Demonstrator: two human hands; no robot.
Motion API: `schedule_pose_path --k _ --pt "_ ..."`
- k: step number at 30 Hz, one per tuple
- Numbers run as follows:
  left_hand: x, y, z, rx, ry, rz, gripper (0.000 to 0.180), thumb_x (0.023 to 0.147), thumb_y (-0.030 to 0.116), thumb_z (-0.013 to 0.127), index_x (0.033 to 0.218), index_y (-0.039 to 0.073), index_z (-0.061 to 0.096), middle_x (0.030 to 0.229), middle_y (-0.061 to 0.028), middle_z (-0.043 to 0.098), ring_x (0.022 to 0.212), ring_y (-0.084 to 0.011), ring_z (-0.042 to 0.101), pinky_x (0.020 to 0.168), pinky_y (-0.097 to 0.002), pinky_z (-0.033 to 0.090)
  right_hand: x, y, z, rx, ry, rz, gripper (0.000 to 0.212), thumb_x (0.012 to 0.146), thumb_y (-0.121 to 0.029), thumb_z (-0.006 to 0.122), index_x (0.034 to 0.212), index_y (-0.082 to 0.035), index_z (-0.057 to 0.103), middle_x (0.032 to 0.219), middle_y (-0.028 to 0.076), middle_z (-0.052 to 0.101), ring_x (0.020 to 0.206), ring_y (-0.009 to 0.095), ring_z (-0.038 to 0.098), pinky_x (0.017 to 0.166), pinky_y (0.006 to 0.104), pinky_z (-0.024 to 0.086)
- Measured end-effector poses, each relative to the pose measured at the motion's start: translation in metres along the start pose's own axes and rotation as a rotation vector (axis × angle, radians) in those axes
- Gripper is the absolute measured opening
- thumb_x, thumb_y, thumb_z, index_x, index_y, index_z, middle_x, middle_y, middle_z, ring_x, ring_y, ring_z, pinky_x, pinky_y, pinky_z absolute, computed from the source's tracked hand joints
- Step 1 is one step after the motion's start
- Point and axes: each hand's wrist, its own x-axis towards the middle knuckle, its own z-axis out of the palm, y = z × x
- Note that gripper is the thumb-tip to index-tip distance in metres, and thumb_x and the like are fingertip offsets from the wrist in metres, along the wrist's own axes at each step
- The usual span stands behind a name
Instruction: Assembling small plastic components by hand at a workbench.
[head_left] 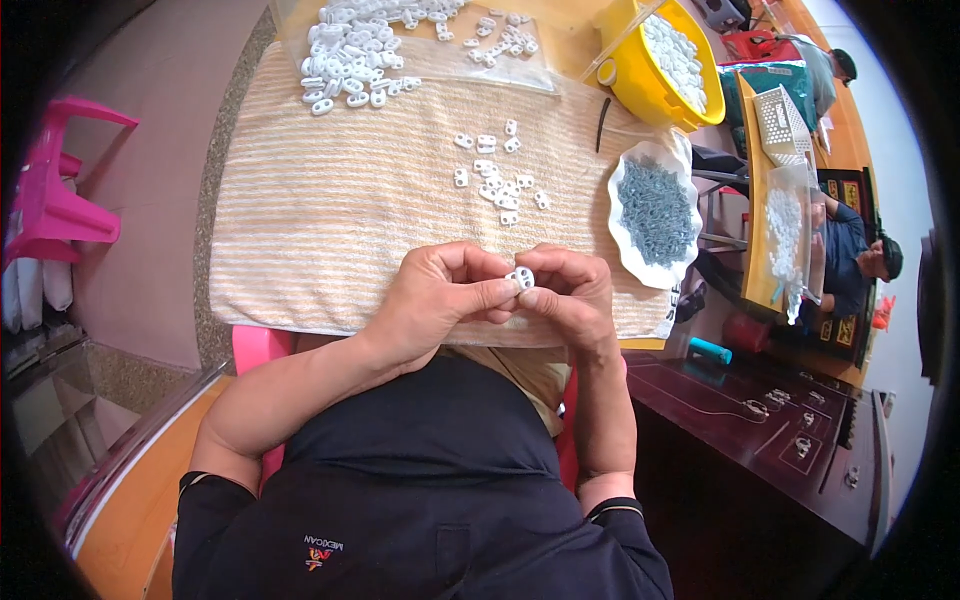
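Near the cloth's front edge, my left hand (432, 300) and my right hand (574, 298) meet, thumbs and forefingers pinching a small white plastic piece with two holes (523, 278). Part of it is hidden by the fingertips, and I cannot tell whether something smaller is pinched with it. Just beyond my hands, several similar white two-holed pieces (490, 185) lie scattered on the striped towel (310, 230). To the right of them stands a white scalloped dish (624, 240) filled with small grey-blue pieces (655, 210).
A heap of white pieces (350, 60) covers the far left of the table, beside a clear plastic sheet (510, 75). A yellow tub (630, 85) holds more at the far right. A pink stool (65, 190) stands left. Another person (850, 260) sits at a table to the right.
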Motion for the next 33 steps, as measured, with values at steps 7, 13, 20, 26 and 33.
schedule_pose_path --k 7,13,20,26,33 --pt "0.001 -0.002 -0.001 0.000 0.001 -0.014 0.011 0.086 0.004 0.068 0.095 -0.001 0.064 0.086 -0.0067 0.067 0.077 -0.0103 0.064 0.069 -0.0225 0.056 -0.001 0.005 -0.002 0.050 -0.019 -0.011 0.030 0.078 0.004 0.072 0.107 0.005 0.065 0.099 0.012 0.064 0.088 0.018 0.064 0.078 0.0284 0.051" --pt "0.001 -0.003 -0.002 -0.019 -0.018 -0.013 0.011 0.086 0.004 0.068 0.095 -0.001 0.064 0.085 -0.0076 0.067 0.076 -0.0110 0.065 0.069 -0.0225 0.056 -0.001 0.003 -0.001 0.079 -0.014 -0.016 0.031 0.077 0.007 0.071 0.107 0.005 0.065 0.099 0.014 0.064 0.088 0.018 0.064 0.078 0.0277 0.051" --pt "0.000 -0.005 -0.003 -0.027 -0.052 0.003 0.011 0.086 0.002 0.067 0.095 -0.001 0.062 0.087 -0.0097 0.067 0.077 -0.0133 0.066 0.069 -0.0241 0.057 -0.002 0.003 0.000 0.159 -0.050 -0.002 0.030 0.077 0.006 0.072 0.107 0.005 0.066 0.098 0.014 0.065 0.087 0.018 0.064 0.076 0.0280 0.051" --pt "0.004 -0.006 -0.004 -0.084 -0.105 -0.006 0.011 0.087 0.001 0.065 0.096 0.001 0.059 0.091 -0.0093 0.066 0.079 -0.0139 0.066 0.071 -0.0249 0.058 -0.002 0.005 0.002 0.094 -0.010 -0.070 0.031 0.075 0.003 0.074 0.106 0.003 0.067 0.096 0.012 0.063 0.085 0.017 0.061 0.075 0.0270 0.049" --pt "0.004 -0.007 -0.008 -0.191 -0.184 -0.024 0.010 0.087 0.002 0.066 0.089 0.004 0.057 0.093 -0.0079 0.066 0.082 -0.0135 0.065 0.075 -0.0265 0.057 -0.001 0.005 0.009 0.036 0.003 -0.146 0.031 0.074 -0.007 0.078 0.103 -0.001 0.070 0.094 0.008 0.056 0.084 0.013 0.052 0.076 0.0253 0.044"
